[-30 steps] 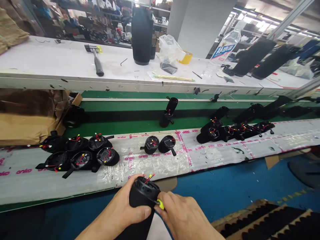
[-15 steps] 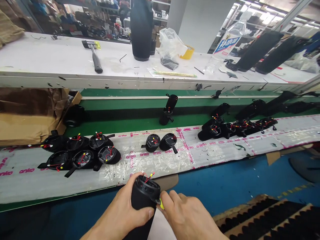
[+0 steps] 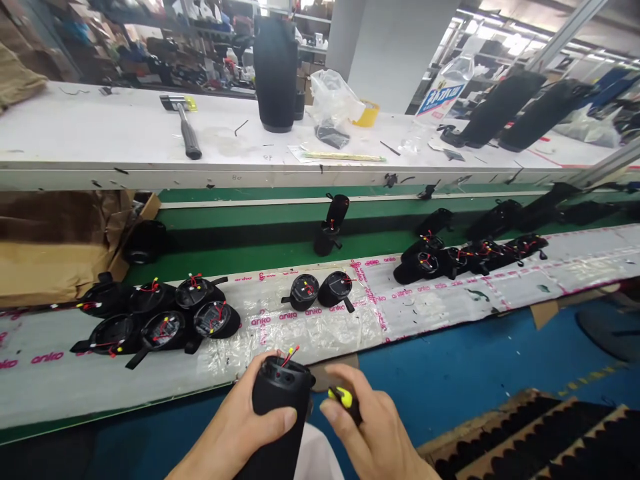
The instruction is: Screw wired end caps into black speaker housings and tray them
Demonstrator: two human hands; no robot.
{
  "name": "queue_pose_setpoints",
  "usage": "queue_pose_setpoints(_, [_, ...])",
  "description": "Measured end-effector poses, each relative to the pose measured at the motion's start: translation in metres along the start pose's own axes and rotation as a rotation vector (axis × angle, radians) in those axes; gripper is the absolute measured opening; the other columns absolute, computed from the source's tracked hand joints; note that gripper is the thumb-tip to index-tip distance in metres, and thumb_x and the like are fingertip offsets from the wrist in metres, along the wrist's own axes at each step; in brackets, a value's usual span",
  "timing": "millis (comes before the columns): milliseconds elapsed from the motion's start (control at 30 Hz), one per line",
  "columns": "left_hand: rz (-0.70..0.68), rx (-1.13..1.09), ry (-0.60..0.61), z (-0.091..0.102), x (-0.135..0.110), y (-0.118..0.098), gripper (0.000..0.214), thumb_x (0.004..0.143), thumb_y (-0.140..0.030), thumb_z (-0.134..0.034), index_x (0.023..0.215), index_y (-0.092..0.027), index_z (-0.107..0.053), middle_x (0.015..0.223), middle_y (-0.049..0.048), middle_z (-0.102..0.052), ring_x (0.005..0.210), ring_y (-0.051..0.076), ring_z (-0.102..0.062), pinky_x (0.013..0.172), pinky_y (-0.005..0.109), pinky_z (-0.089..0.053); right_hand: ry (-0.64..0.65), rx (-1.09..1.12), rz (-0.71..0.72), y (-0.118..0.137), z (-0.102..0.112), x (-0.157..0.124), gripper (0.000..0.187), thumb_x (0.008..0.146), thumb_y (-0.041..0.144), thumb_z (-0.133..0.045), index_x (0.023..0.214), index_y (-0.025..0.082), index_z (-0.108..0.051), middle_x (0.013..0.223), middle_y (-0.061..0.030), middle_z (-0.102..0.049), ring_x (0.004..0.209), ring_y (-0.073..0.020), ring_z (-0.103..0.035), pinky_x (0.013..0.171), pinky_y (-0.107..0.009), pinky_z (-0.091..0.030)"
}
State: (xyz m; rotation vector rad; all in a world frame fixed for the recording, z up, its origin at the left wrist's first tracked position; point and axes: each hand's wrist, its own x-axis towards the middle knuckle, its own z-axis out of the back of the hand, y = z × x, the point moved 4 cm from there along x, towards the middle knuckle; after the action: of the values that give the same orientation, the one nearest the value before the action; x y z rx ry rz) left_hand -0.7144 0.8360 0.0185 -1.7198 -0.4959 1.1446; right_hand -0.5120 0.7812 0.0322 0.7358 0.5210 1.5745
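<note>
A matte black cylinder point(image 3: 277, 433) leans slightly in the left hand point(image 3: 245, 415), its open top upward, thin wires point(image 3: 287, 360) with yellow and red tips rising out. A yellow-and-black tool point(image 3: 345, 398), partly hidden in the right hand point(image 3: 375, 420), sits just beside the cylinder's upper end.

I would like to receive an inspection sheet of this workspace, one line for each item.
Surface: white shelf behind; lower bench covered with pink-printed "anko" sheeting.
Job's things: black cylindrical housing, tilted, open end up; yellow-and-black tool.
Clutter: hammer, plastic bag and bottle on the shelf.
Left hand: grips the housing.
Right hand: holds the tool, apart from the housing.
Cables: red and black wires rise from the housing, connectors loose.
Surroundings: blue floor, grey pillar.
</note>
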Motion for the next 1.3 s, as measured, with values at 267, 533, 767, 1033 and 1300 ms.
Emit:
queue_pose_setpoints(267, [0.121,-0.186,0.033,0.018,-0.006,0.016,0.079,0.085,-0.043,-0.068,0.157,-0.028,-0.038,0.166,0.0058,-0.041,0.157,0.032,-0.028,0.130,0.053,-0.018,-0.028,0.456,-0.385,-0.024,-0.058,0.001,0.074,0.076,0.066,-0.075,0.134,0.023,-0.056,0.110,-0.0099,-0.077,0.099,-0.0312,-0.075,0.084,-0.041,-0.061])
queue_pose_setpoints(533, [0.038,-0.687,0.210,-0.010,0.003,0.039,0.103,0.065,-0.058,-0.085,0.153,-0.026,-0.041,0.147,0.0147,-0.061,0.139,0.040,-0.053,0.118,0.054,-0.039,0.070,1.095,-0.430,-0.031,-0.088,-0.004,0.081,0.071,0.084,-0.066,0.125,0.026,-0.049,0.097,-0.0067,-0.074,0.084,-0.0281,-0.074,0.067,-0.039,-0.059])
queue_pose_setpoints(767, [-0.034,-0.449,0.134,-0.004,-0.002,0.014,0.080,0.072,-0.053,-0.080,0.141,-0.024,-0.052,0.119,0.0109,-0.074,0.114,0.036,-0.067,0.099,0.047,-0.051,-0.192,0.239,-0.287,-0.035,-0.027,-0.010,0.048,0.097,0.062,-0.054,0.127,0.025,-0.058,0.093,-0.0044,-0.076,0.060,-0.0187,-0.068,0.049,-0.027,-0.051])
queue_pose_setpoints(1033, [-0.076,-0.161,-0.014,0.008,-0.005,0.005,0.077,0.075,-0.056,-0.077,0.138,-0.028,-0.044,0.121,0.0047,-0.069,0.115,0.032,-0.060,0.108,0.046,-0.043,0.067,-0.404,0.346,0.028,-0.005,0.004,0.023,0.110,0.032,-0.030,0.107,0.025,-0.051,0.078,0.0019,-0.066,0.062,-0.0182,-0.068,0.052,-0.031,-0.045])
queue_pose_setpoints(1300, [-0.056,-0.099,-0.112,0.009,-0.010,0.002,0.083,0.073,-0.058,-0.079,0.141,-0.026,-0.045,0.138,0.0081,-0.066,0.134,0.036,-0.054,0.118,0.048,-0.036,0.058,-0.518,0.368,0.039,-0.015,0.009,0.026,0.110,0.028,-0.023,0.102,0.025,-0.048,0.071,0.0021,-0.061,0.055,-0.0198,-0.065,0.045,-0.035,-0.036])
